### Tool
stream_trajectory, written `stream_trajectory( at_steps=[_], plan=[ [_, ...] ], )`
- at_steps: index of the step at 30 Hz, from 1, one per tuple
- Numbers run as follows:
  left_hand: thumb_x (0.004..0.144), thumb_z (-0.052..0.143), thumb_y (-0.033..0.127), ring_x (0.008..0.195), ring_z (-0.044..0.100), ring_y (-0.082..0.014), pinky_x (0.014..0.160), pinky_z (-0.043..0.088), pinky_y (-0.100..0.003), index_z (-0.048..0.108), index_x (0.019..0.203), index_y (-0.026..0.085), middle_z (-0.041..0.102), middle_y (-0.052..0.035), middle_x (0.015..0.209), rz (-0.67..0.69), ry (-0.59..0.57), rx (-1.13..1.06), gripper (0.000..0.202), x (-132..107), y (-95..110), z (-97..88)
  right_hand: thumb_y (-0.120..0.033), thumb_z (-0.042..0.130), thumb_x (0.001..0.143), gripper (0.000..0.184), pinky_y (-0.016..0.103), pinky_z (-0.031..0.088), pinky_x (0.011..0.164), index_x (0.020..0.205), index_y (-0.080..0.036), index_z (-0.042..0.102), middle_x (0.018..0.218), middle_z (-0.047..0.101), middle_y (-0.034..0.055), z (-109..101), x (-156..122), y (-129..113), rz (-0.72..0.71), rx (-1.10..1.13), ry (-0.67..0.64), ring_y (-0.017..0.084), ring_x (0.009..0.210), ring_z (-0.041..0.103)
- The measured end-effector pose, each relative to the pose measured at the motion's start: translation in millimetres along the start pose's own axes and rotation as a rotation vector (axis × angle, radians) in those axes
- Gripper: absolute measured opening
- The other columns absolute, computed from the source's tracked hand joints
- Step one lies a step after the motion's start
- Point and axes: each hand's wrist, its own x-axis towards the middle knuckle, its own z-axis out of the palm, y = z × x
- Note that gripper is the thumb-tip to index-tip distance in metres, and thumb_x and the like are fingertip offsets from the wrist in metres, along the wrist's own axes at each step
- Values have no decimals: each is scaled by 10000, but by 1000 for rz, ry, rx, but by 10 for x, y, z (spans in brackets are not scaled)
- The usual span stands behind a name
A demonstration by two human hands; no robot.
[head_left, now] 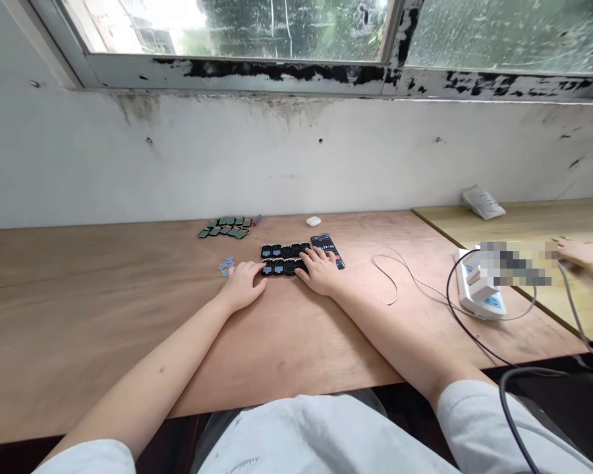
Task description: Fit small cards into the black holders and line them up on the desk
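Note:
Two rows of small black plastic parts lie side by side on the wooden table, a back row [286,251] and a front row [279,267]. Light blue pads sit in the parts at the left of both rows. My left hand [243,287] rests at the front row's left end, fingers stretched and thumb apart. Just beyond it is a loose heap of light blue pads [226,264]. My right hand [320,272] lies with spread fingers over the right ends of both rows, partly hiding them. Neither hand visibly grips anything.
A phone [332,253] showing a timer lies beside my right hand. Behind are several dark square parts [227,228], a purple tool [257,220] and a white case [313,221]. Rightward are a power strip [481,296], cables and another person's hand [580,252].

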Motion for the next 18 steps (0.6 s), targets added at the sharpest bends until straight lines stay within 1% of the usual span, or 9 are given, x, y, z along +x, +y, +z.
stream_trajectory(
  at_steps=[2,3,6,8,11,13,15,18],
  plan=[
    [958,536,407,1204,609,-359,991,430,-517,670,1312,209,720,-145,1253,-18,6,-29,428,11,-14,-7,-573,444,1083,545,659,294,1174,1486,-218,541,1565,543,183,5,27,10,6,6,-26,390,1506,375],
    [965,523,406,1193,617,-352,992,430,-515,674,1295,210,728,-141,1240,-33,17,-40,413,17,-30,-8,-581,435,1086,547,661,289,1175,1476,-215,547,1537,569,185,1,31,11,7,8,-34,388,1497,385],
    [982,490,383,1187,626,-333,1019,416,-514,694,1221,222,748,-127,1205,-96,89,-23,353,30,-139,-23,-586,427,1090,504,645,293,1170,1374,-209,605,1382,669,176,-29,11,2,4,-3,-23,367,1407,472],
    [978,485,353,1206,618,-333,1034,410,-514,711,1156,223,751,-122,1201,-161,144,30,315,30,-273,-54,-575,435,1091,467,637,300,1160,1303,-207,630,1302,698,169,-56,-26,-3,1,-20,-8,357,1339,518],
    [960,489,317,1223,607,-344,1044,414,-520,726,1110,214,739,-129,1221,-288,194,118,299,16,-537,-135,-548,452,1091,421,622,318,1140,1240,-204,643,1259,709,166,-95,-107,-5,-13,-31,1,354,1289,542],
    [952,494,326,1248,586,-367,1043,424,-536,727,1159,209,717,-146,1269,-380,202,154,333,8,-711,-194,-536,458,1091,393,600,330,1129,1195,-209,649,1208,727,159,-123,-166,-11,-28,-25,14,347,1265,553],
    [959,487,374,1287,551,-400,1044,430,-567,716,1235,199,689,-173,1320,-465,181,168,399,10,-845,-236,-533,437,1098,394,597,325,1126,1132,-210,660,1119,748,152,-154,-213,-29,-43,-24,38,343,1206,579],
    [983,450,481,1346,491,-440,1059,417,-616,686,1343,199,645,-208,1387,-536,126,159,514,39,-938,-247,-517,400,1109,416,602,292,1150,1054,-211,676,1019,759,148,-202,-246,-71,-55,-23,89,334,1121,603]
  ],
)
